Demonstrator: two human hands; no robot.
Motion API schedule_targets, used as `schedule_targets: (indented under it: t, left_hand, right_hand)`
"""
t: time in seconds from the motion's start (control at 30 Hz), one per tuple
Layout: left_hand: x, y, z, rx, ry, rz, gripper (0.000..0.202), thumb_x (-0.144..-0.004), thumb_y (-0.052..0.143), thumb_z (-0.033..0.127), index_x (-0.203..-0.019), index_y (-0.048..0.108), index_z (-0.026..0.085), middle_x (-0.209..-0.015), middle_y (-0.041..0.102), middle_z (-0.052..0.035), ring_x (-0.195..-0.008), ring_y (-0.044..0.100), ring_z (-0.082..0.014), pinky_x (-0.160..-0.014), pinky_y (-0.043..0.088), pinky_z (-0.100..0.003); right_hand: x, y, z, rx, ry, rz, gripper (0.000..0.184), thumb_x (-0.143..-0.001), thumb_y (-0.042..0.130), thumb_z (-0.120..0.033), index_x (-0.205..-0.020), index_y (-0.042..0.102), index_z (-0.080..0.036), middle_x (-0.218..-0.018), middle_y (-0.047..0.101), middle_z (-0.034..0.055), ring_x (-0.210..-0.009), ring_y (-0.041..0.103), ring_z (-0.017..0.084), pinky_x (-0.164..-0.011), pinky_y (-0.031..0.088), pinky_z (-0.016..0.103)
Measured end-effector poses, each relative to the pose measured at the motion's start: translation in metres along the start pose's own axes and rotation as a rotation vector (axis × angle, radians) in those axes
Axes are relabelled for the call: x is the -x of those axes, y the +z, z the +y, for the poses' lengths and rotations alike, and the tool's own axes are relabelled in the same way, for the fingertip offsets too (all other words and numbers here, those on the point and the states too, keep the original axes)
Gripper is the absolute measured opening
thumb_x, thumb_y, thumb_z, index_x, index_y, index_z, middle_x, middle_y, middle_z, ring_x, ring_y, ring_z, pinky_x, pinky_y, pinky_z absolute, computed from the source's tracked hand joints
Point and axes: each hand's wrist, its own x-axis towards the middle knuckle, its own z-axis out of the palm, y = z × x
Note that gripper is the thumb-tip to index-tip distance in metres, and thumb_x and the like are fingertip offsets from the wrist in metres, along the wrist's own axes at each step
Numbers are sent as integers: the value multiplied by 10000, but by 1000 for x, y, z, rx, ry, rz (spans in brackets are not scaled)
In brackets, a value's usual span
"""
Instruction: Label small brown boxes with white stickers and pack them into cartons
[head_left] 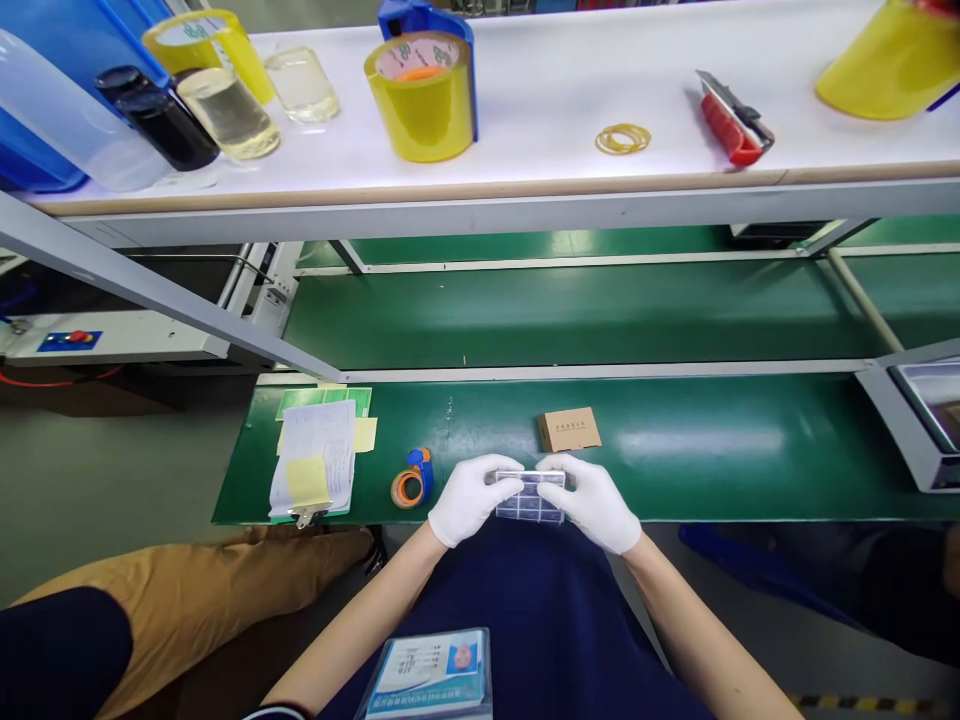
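Observation:
Between my two white-gloved hands is a small clear tray divided into compartments, with dark pieces showing through it. My left hand grips its left side, thumb laid over the top. At the right side my right hand holds it the same way. The tray is at the front edge of the green bench, close to my body. Just beyond my hands lies a small brown cardboard box, its lid shut. What the dark pieces are is too small to tell.
A small tape dispenser and a clipboard with papers lie left on the green bench. The white shelf above bears a big yellow tape roll, rubber bands, a red cutter and glass bottles. Another person's leg is at left.

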Motion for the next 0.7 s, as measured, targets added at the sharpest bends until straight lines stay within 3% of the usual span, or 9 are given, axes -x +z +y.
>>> schedule_targets:
  t: [0.1,0.2,0.47,0.6,0.7]
  left_hand:
    - [1,5,6,-19,2,-19,240,-890,751,377,-1032,785,187,-1034,795,-59,-959,728,-231,-871,552,-315]
    - [2,9,10,-59,11,-32,212,-896,745,368,-1003,791,190,-1014,796,-54,-938,723,-224,-853,546,-304]
    - [6,12,17,-128,24,-28,141,-895,725,321,-880,759,185,-850,745,-10,-770,653,-167,-742,504,-272]
    - [4,15,11,8,-35,-20,200,-870,745,367,-908,757,171,-873,758,-28,-804,681,-194,-745,527,-291]
    - [3,16,8,42,-71,32,234,-874,735,396,-896,772,166,-876,774,-43,-825,696,-215,-774,542,-314]
  right_hand:
    - [3,-3,-9,60,-60,59,176,-862,696,-284,-1031,727,-247,-1027,733,7,-929,659,192,-859,504,327]
    - [6,-6,-15,56,-80,39,70,-895,665,-267,-929,723,-245,-950,723,-6,-866,644,171,-820,486,308]
    - [12,-5,-16,45,-1,49,139,-895,651,-286,-774,630,-220,-745,633,-38,-690,556,141,-686,436,281]
    - [14,-3,-15,56,54,80,144,-904,649,-331,-806,644,-226,-706,626,-45,-671,572,146,-679,454,287]
    - [15,-5,-14,99,19,173,114,-893,673,-339,-937,694,-236,-836,702,-14,-734,624,171,-727,508,315]
